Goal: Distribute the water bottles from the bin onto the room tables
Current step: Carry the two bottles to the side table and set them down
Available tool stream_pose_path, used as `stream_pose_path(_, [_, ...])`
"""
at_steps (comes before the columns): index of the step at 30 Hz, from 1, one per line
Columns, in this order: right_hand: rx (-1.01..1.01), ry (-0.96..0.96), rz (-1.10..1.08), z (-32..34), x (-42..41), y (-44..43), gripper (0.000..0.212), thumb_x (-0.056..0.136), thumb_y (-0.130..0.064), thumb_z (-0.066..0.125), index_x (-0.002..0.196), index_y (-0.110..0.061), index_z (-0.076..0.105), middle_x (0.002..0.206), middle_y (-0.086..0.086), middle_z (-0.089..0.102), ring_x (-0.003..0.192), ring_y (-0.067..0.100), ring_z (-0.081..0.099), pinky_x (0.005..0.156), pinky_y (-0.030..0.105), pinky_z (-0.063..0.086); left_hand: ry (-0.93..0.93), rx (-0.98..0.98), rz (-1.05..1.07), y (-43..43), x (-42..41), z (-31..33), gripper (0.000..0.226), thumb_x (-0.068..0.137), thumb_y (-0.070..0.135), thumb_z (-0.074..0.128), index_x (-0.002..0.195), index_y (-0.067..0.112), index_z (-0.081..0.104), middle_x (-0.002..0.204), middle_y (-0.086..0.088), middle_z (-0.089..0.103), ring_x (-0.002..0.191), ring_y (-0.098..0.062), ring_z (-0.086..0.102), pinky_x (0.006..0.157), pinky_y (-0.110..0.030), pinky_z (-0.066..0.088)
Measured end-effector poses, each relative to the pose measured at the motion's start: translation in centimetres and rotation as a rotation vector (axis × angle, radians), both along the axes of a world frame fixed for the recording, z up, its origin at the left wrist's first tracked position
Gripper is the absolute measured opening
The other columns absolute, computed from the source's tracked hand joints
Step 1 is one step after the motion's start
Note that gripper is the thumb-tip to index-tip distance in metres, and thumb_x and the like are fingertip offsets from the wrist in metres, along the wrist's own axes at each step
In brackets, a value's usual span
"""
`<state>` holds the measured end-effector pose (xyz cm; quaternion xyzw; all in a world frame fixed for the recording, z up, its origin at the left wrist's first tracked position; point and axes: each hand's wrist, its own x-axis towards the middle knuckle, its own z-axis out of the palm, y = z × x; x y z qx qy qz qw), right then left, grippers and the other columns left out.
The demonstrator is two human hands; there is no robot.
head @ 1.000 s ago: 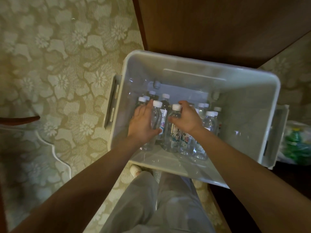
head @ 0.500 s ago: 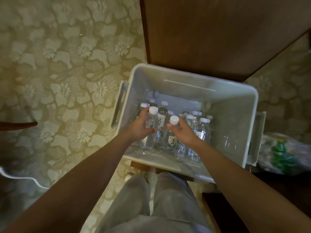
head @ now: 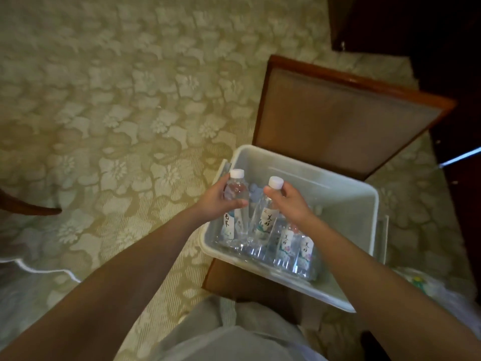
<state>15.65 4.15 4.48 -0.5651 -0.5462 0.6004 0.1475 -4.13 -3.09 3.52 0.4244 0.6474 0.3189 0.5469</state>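
A single wide-angle view, worn on the head; it faces steeply down and slightly forward, along the person's own arms [head: 135,269]; the bin [head: 338,204] lies right of centre, within arm's reach; carpet [head: 117,100] fills the left and top; trousers [head: 234,340] meet the bottom edge.

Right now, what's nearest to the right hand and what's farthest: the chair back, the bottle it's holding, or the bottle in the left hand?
1. Right-hand bottle: the right hand grips it near the cap.
2. Left-hand bottle: just to the left, held by the left hand.
3. Chair back: beyond the bin, farthest.
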Motion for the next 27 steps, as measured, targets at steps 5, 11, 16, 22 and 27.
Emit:
stream_pose_path(5, [0.083, 0.064, 0.061, 5.5, -4.4, -1.6, 0.018, 0.098, -0.034, 0.059, 0.111, -0.022, 0.063, 0.115, 0.002, 0.069, 0.108, 0.022, 0.066, 0.097, 0.041, 0.051, -0.042, 0.106, 0.078, -2.8, -3.2, 4.9, 0.086, 0.067, 0.052, 0.079, 0.14, 0.023, 0.043, 0.119, 0.003, 0.068, 0.11, -0.012, 0.066, 0.096, -0.041, 0.053])
stream_pose_path(11, [0.183, 0.116, 0.183, 10.8, -11.8, -5.6, 0.013, 0.098, -0.039, 0.058, 0.099, -0.029, 0.067, 0.106, -0.002, 0.071, 0.1, 0.017, 0.067, 0.084, 0.035, 0.054, -0.01, 0.254, 0.207, -8.9, -8.6, 10.2, 0.056, 0.091, 0.022, 0.067, 0.14, 0.021, 0.039, 0.103, 0.006, 0.066, 0.091, 0.005, 0.066, 0.084, -0.022, 0.054])
stream_pose_path(16, [0.248, 0.19, 0.275, 14.4, -19.0, -10.8, 0.014, 0.098, -0.041, 0.057, 0.094, -0.03, 0.066, 0.099, -0.005, 0.07, 0.092, 0.014, 0.065, 0.081, 0.033, 0.054, 0.045, 0.345, 0.347, -16.3, -13.9, 14.1, 0.06, 0.093, 0.012, 0.062, 0.142, 0.021, 0.029, 0.111, -0.004, 0.06, 0.09, -0.001, 0.064, 0.071, -0.015, 0.053])
stream_pose_path(22, [0.271, 0.298, 0.395, 18.2, -28.3, -19.2, 0.016, 0.096, -0.037, 0.062, 0.085, -0.025, 0.067, 0.087, -0.003, 0.07, 0.077, 0.011, 0.064, 0.078, 0.037, 0.056, 0.11, 0.362, 0.562, -26.8, -21.0, 17.4, 0.054, 0.094, 0.023, 0.063, 0.139, 0.025, 0.033, 0.107, -0.004, 0.065, 0.096, -0.018, 0.067, 0.09, -0.041, 0.056])
stream_pose_path(27, [0.262, 0.365, 0.567, 20.0, -35.3, -27.0, 0.022, 0.091, -0.041, 0.068, 0.085, -0.021, 0.072, 0.081, -0.006, 0.073, 0.076, 0.014, 0.068, 0.08, 0.046, 0.059, 0.195, 0.338, 0.759, -36.2, -25.3, 19.9, 0.037, 0.098, 0.018, 0.055, 0.128, 0.012, 0.035, 0.098, 0.0, 0.059, 0.078, 0.005, 0.064, 0.069, -0.011, 0.051])
